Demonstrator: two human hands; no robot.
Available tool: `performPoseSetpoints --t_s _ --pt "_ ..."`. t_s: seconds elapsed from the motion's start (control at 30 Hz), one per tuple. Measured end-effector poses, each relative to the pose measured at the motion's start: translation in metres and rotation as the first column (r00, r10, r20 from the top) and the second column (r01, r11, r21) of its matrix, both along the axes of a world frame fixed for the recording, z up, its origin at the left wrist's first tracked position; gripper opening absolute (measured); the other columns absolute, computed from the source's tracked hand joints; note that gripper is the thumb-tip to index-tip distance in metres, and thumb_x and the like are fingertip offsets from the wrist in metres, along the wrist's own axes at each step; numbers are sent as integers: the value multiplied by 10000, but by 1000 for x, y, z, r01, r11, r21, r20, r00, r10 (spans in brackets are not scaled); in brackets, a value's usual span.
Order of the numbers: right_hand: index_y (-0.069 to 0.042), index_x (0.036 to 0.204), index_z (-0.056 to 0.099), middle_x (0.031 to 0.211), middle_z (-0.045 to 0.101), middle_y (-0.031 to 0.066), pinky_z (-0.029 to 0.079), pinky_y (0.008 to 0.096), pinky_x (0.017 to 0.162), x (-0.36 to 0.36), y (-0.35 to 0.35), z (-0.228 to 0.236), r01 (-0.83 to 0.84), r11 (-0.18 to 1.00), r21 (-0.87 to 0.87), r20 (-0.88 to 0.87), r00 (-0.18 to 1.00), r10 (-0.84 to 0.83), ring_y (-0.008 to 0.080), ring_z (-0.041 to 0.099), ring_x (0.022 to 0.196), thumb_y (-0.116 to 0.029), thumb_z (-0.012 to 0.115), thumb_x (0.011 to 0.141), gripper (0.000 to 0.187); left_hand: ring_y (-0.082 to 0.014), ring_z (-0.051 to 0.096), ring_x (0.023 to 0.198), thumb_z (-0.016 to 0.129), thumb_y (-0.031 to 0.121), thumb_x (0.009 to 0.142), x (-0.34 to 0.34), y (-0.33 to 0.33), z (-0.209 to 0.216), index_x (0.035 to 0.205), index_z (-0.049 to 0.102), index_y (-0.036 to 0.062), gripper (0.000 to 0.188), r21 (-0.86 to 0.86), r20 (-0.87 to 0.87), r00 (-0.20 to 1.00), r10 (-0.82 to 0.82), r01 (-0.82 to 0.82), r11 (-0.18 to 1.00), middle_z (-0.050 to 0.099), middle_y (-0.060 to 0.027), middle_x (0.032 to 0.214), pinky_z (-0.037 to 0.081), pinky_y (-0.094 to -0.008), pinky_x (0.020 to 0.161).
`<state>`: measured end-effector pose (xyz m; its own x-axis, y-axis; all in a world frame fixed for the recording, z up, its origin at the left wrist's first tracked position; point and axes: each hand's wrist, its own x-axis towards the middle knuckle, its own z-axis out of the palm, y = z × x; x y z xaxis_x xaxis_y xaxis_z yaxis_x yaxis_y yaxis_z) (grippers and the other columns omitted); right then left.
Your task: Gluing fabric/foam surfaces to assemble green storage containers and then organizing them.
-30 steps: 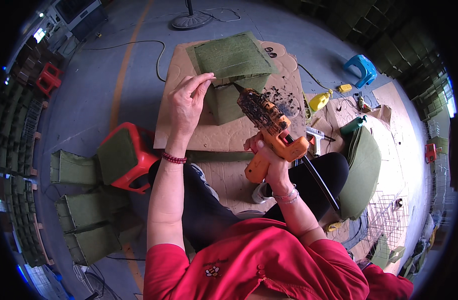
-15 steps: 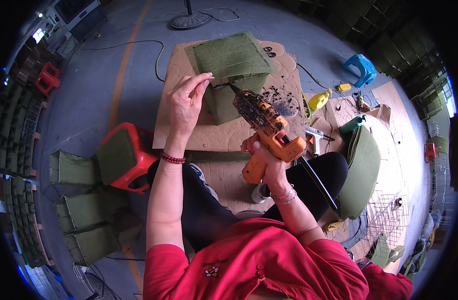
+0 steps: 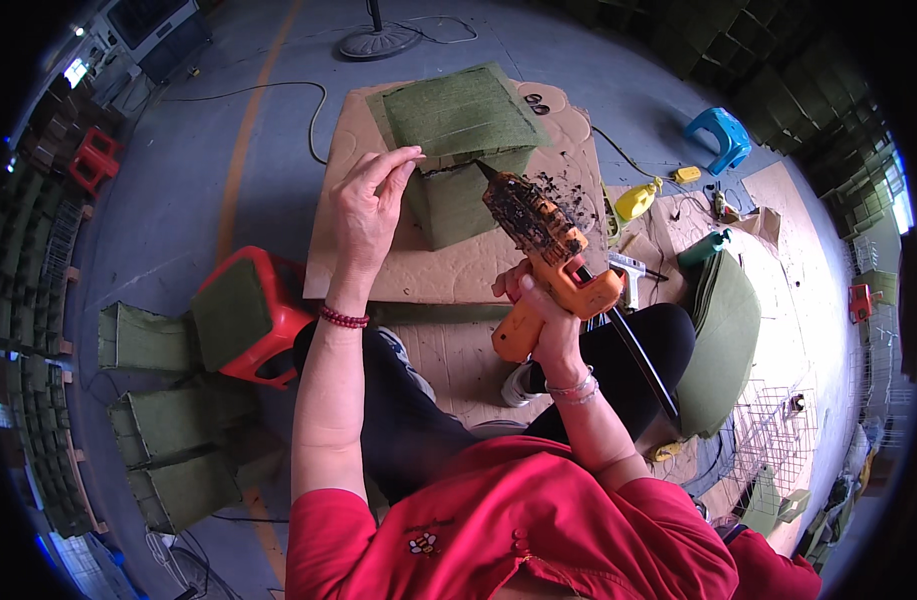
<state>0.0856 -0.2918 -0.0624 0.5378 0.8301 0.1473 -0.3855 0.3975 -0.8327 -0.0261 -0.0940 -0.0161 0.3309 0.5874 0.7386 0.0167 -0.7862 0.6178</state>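
Note:
My right hand (image 3: 546,318) is wrapped round the grip of an orange glue gun (image 3: 553,270), its front caked in black residue and a long black glue stick poking from its back. The nozzle points at the open edge of a green felt-like box (image 3: 458,205), where a dark line runs along the rim. Above that edge, a green flap (image 3: 468,108) is tilted up. My left hand (image 3: 370,205) has thumb and forefinger pinched together at the flap's near left corner. The box lies on a cardboard-covered table (image 3: 363,265).
Black crumbs (image 3: 568,195) litter the cardboard right of the box. A red stool (image 3: 263,315) and green boxes (image 3: 173,420) stand at left. To the right are a white glue gun (image 3: 628,275), a yellow bottle (image 3: 638,200), stacked green sheets (image 3: 723,340) and a blue stool (image 3: 720,138).
The orange glue gun has shifted a little to the right along the box's edge, with my right hand on it. My left hand has stayed almost where it was, still pinching.

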Motion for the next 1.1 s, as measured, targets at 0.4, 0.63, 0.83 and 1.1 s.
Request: performPoseSetpoints --t_s 0.4,0.63,0.83,1.1 --pt "-8 1058 492 840 497 57 447 384 729 -4 -2 4 2 1000 -1 -50 999 -2 166 482 755 -24 555 847 221 -125 621 698 642 49 869 2 -1 0 981 692 37 123 -15 -7 1000 -2 2 1000 656 -64 792 468 -255 610" --pt "-29 1088 497 860 501 28 460 326 742 -2 0 -2 -21 999 27 -57 998 22 159 546 788 -34 575 875 227 -123 617 696 641 55 872 -1 -1 2 982 692 36 122 -26 -31 1000 2 -3 1000 656 -64 792 465 -252 611" --pt "-30 1079 497 862 503 32 440 318 734 1 -1 6 21 1000 -2 -51 998 -21 172 547 793 -39 567 882 210 -125 614 689 643 60 872 0 0 0 978 692 35 119 -9 12 1000 -9 9 1000 653 -65 786 464 -254 608" --pt "5 1083 491 837 500 60 457 396 719 5 -1 9 78 997 -7 -44 996 -78 160 488 753 -10 534 843 244 -130 627 707 641 53 872 -1 -1 1 977 691 34 118 -21 -9 1000 0 -1 1000 658 -67 794 470 -256 614"
